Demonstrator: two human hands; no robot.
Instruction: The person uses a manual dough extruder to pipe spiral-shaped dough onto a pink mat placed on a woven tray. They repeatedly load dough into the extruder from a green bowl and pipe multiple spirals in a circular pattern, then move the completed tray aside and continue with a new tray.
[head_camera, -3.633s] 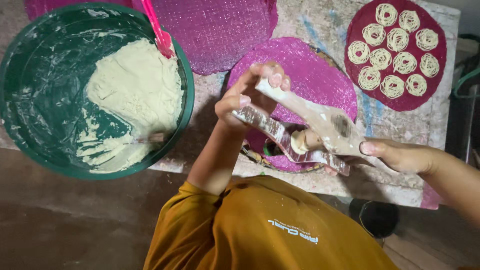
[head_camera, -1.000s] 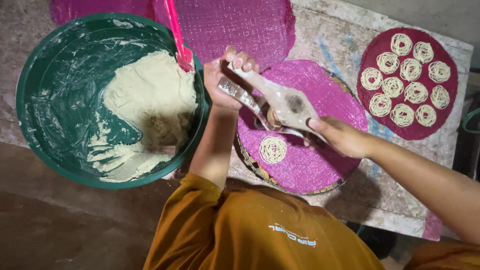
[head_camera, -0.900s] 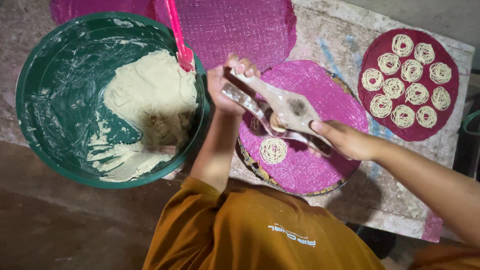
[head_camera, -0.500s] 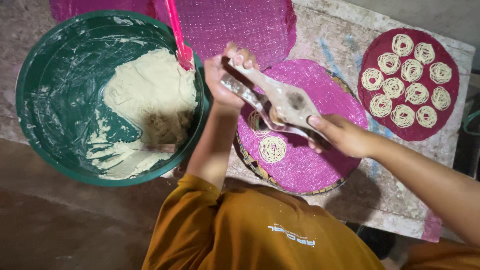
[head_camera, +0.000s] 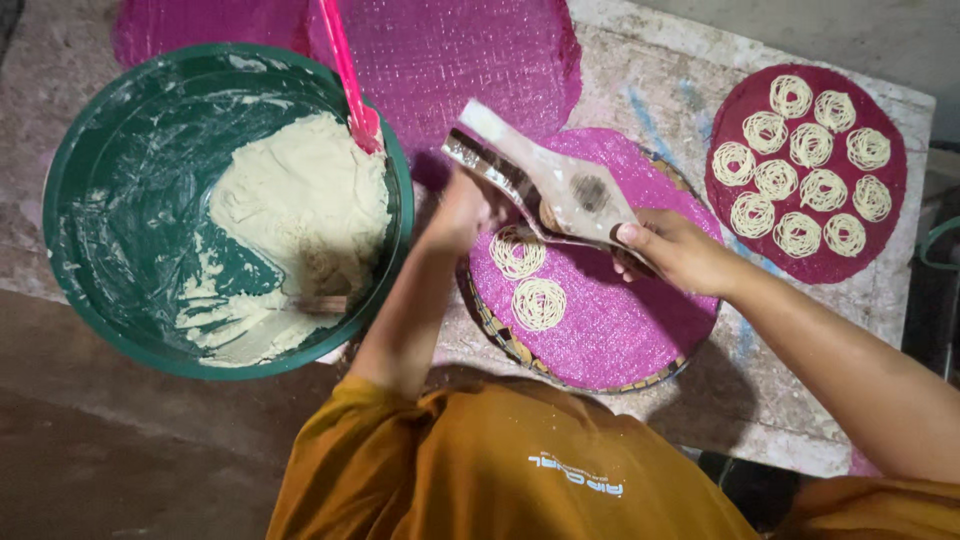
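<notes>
**K:** Press (head_camera: 545, 185) orientation check. Both hands on it?

**M:** Yes. Left hand (head_camera: 462, 208) is closed on the underside near the handle end, mostly hidden behind the wooden body, so exact finger wrap I cannot tell. Right hand (head_camera: 672, 250) is wrapped around the other end, thumb on top.

**K:** Long axis?

**M:** Diagonal, upper-left to lower-right, tilted up at the left end. It hovers over the near pink mat (head_camera: 620, 320), not touching it.

**K:** What's under it?

**M:** Two noodle coils (head_camera: 528, 280) on the mat's left part, one just below the press, one nearer the body. Bare mat lies to the right, on the right hand's side.

**K:** Further out?

**M:** Green basin (head_camera: 80, 290) with dough (head_camera: 300, 200) to the left, just beside the left arm, red spatula (head_camera: 350, 80) leaning in it. Far right, a darker mat (head_camera: 890, 210) full of coils, well apart from both hands.
</notes>
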